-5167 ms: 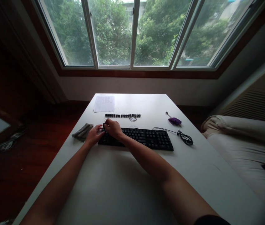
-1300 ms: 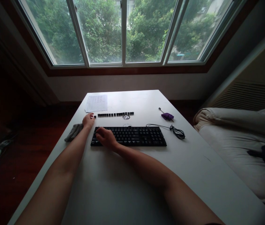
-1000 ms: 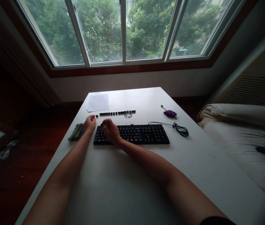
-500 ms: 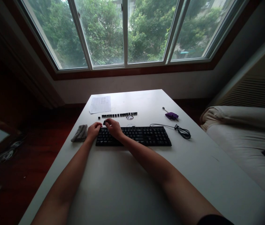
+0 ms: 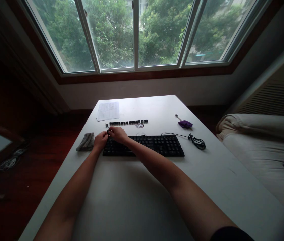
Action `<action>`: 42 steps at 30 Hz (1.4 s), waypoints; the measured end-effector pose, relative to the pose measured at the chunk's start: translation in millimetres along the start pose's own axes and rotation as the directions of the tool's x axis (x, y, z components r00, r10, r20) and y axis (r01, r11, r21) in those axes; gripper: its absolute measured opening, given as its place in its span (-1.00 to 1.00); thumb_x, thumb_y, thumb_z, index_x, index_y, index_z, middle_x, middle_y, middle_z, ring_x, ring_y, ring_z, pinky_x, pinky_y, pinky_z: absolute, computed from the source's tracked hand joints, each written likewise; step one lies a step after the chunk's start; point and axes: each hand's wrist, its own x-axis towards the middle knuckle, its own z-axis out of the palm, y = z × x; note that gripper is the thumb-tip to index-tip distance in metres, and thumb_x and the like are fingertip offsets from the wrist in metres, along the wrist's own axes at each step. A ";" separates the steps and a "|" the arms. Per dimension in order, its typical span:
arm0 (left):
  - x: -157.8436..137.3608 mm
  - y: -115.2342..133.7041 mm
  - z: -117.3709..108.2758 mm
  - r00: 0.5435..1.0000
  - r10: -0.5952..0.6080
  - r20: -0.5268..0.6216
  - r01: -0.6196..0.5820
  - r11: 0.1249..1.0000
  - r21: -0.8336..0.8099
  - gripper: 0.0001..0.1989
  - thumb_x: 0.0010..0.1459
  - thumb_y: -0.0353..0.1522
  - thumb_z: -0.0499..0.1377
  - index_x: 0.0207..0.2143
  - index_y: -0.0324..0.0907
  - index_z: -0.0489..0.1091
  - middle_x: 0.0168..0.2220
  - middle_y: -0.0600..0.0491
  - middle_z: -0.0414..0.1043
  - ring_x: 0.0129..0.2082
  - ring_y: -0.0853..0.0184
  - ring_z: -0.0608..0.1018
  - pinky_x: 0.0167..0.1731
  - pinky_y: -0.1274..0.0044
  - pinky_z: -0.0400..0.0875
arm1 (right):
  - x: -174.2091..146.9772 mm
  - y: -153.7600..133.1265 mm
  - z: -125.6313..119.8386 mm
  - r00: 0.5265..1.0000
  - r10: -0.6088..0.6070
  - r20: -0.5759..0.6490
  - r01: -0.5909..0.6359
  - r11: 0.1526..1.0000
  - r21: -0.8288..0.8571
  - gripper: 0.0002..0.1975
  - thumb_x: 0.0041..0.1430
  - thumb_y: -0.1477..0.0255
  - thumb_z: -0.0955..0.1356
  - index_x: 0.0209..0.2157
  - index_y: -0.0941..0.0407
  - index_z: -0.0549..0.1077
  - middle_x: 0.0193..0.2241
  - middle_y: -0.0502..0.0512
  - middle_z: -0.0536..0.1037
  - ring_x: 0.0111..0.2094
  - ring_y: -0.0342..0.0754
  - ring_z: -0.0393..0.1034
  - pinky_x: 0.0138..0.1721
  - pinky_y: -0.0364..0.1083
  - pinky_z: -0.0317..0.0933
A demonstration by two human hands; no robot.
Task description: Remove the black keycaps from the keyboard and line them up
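A black keyboard [image 5: 154, 145] lies across the table, with both hands at its left end. My left hand [image 5: 100, 140] is beside the upper left corner, fingers closed in a pinch; what they hold, if anything, is too small to make out. My right hand [image 5: 119, 134] reaches over the left keys, and its closed fingertips meet those of my left hand. Between the fingertips shows a small dark piece, too small to name. Behind the keyboard several black keycaps [image 5: 129, 122] stand in a row, and a single keycap [image 5: 106, 125] sits at their left.
A grey cloth [image 5: 86, 142] lies left of my left hand. Printed paper [image 5: 108, 111] is at the far left of the white table [image 5: 131, 197]. A round clear-looking disc [image 5: 139, 125] touches the keycap row. To the right are a purple brush-like thing [image 5: 185, 124] and a coiled cable [image 5: 197, 142].
My right hand has moved slightly left, bringing its fingertips and the dark piece against my left fingertips. My left hand stays nearly in place. The whole view has shifted a little.
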 end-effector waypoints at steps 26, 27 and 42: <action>-2.8 0.5 -0.6 0.999 0.040 -0.001 -0.040 0.996 -0.079 -0.74 0.20 -0.28 0.06 -0.19 -0.08 0.52 -0.20 0.06 0.59 -0.20 0.23 0.56 -0.17 0.46 0.40 | -31.9 14.5 -6.5 1.000 0.013 -0.019 -0.011 0.993 0.114 -0.90 0.18 0.37 0.36 -0.25 0.03 0.50 -0.39 -0.02 0.60 -0.36 -0.06 0.44 -0.31 -0.15 0.20; -2.6 0.4 -0.5 0.999 0.042 -0.005 -0.043 0.996 -0.083 -0.75 0.19 -0.28 0.07 -0.20 -0.08 0.52 -0.21 0.06 0.59 -0.21 0.23 0.56 -0.18 0.46 0.40 | -31.7 16.3 -6.3 0.999 0.030 -0.021 -0.026 0.989 0.142 -0.90 0.17 0.37 0.37 -0.26 0.04 0.50 -0.39 -0.02 0.60 -0.36 -0.06 0.45 -0.31 -0.15 0.21; -11.6 13.2 -8.6 0.934 0.355 0.021 -0.339 0.906 -0.253 -0.76 0.19 -0.27 0.14 -0.12 -0.08 0.50 -0.11 0.02 0.52 -0.06 0.21 0.51 0.03 0.36 0.38 | -43.4 30.1 -3.8 0.971 0.164 -0.174 -0.068 0.889 0.453 -0.90 0.20 0.33 0.33 -0.30 0.05 0.45 -0.45 -0.04 0.60 -0.40 -0.08 0.51 -0.30 -0.13 0.34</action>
